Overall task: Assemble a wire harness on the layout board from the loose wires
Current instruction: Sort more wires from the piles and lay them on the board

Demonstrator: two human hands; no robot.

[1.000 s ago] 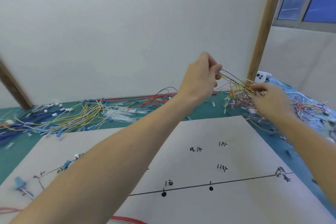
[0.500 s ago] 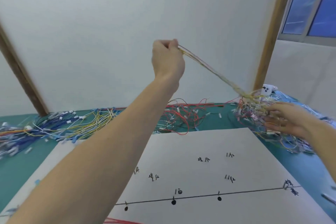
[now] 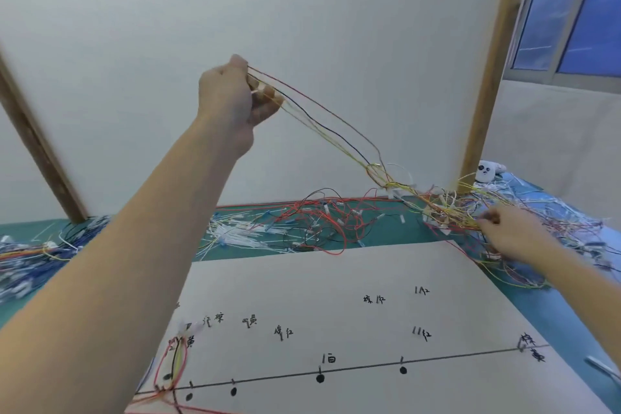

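**Hands on the wire bundle, head view**

Your left hand [image 3: 232, 101] is raised high in front of the white wall [image 3: 302, 27], fingers curled round the ends of a thin wire bundle [image 3: 322, 121] of red, black and yellow strands. That bundle runs down and to the right, sagging slightly, into the tangled wire pile [image 3: 450, 208] at the far right of the green table [image 3: 396, 228].

Your right hand [image 3: 510, 235] is low, resting on that pile with the back of the hand toward the camera; fingertips are hidden among the strands, so the grip cannot be told.

Layout board [image 3: 336, 279]: white sheet lying flat, near you, marked with a black line, dots and handwritten labels. A few routed wires [image 3: 171, 366], red, black and yellow, lie at its lower left.

Red wires [image 3: 322, 215] and white wires [image 3: 242, 235] lie loose just beyond the board's far edge. A blue wire pile [image 3: 30, 255] sits at the table's left.
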